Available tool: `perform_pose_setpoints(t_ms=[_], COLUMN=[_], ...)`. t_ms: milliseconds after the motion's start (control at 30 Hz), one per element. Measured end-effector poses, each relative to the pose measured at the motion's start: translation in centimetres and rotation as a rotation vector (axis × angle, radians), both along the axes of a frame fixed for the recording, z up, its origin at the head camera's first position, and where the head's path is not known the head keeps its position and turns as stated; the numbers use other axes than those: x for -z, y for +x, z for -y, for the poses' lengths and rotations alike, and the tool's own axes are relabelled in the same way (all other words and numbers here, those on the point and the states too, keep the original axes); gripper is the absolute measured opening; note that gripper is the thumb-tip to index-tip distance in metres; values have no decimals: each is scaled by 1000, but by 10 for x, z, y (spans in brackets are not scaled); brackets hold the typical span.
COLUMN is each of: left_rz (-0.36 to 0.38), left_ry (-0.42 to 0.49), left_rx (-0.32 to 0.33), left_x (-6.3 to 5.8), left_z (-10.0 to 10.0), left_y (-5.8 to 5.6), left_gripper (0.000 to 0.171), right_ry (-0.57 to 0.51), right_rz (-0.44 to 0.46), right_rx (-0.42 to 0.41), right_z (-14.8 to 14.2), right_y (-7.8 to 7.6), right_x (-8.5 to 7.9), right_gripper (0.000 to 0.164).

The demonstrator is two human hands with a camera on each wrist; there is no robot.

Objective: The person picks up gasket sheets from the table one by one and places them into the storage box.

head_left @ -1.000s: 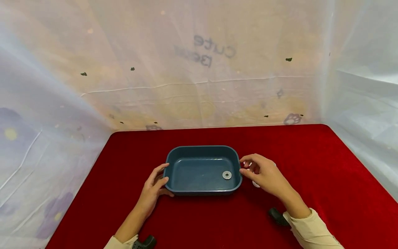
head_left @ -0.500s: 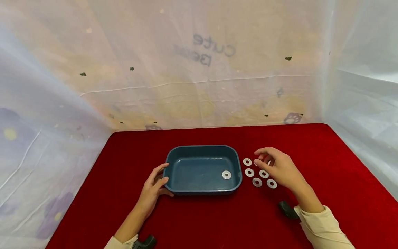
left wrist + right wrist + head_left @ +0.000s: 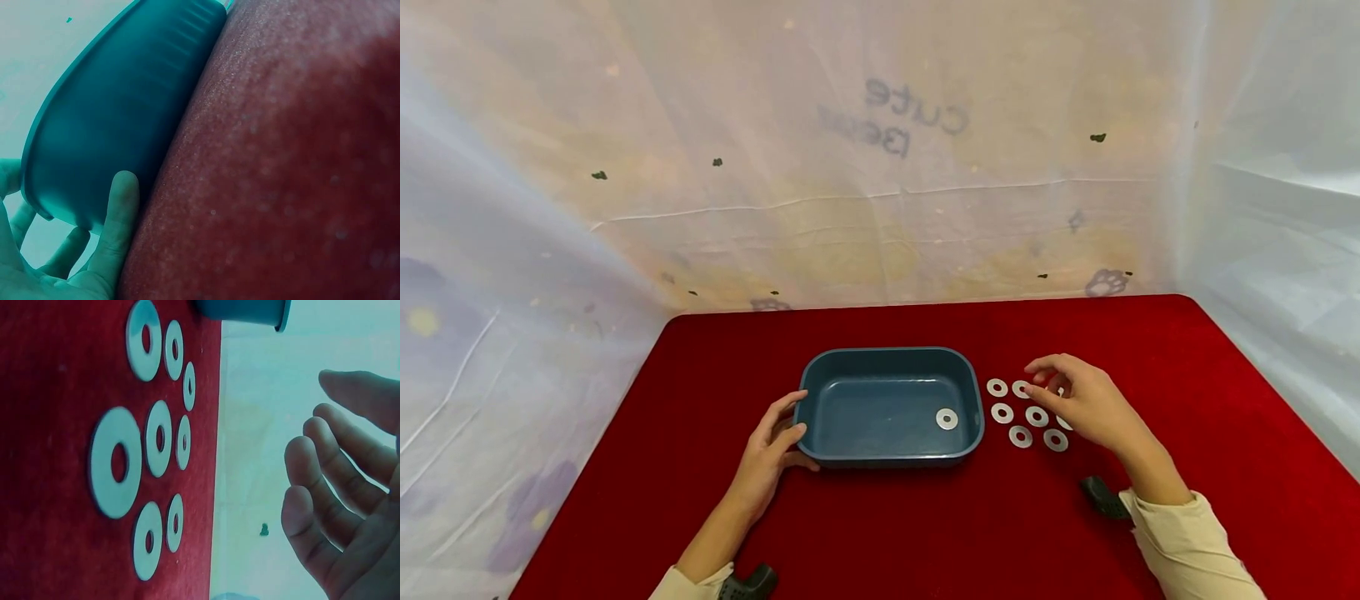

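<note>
A rounded rectangular blue plastic basin stands on the red cloth. My left hand holds its left end: two fingertips lie at the rim, and another digit runs along the lower outside wall. In the left wrist view, spread fingers touch the basin's outer wall. One flat metal washer lies inside, near the right end. Several more washers lie in loose rows to the basin's right. My right hand hovers over the right-hand ones, partly hiding them; its fingers are loosely bent with nothing between them.
Red cloth covers the table, whose back edge meets a pale printed curtain. Translucent sheeting hangs at the right, and more closes the left. Dark wrist-camera mounts sit at both cuffs.
My right hand has moved right, away from the basin's right rim, and now hovers over the washers, uncovering several of them. My left hand and the basin have stayed in place.
</note>
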State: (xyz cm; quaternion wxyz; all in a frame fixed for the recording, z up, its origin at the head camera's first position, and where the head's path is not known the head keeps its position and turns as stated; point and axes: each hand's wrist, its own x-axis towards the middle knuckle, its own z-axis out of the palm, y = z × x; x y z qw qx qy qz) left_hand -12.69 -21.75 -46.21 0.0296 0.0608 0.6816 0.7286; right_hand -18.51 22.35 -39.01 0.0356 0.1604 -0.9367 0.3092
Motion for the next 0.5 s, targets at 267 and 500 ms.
perform_pose_setpoints(t_ms=[267, 500], left_rz=[3, -5], left_ry=[-7, -16], left_rx=[-5, -2], left_x=[0, 0], left_z=[-1, 0], left_y=[0, -2], left_gripper=[49, 50], right_ry=[14, 72], right_rz=[39, 46], right_rx=[-2, -7], right_z=[-15, -23], right_y=[-1, -6], right_x=[1, 3], right_gripper=[27, 29])
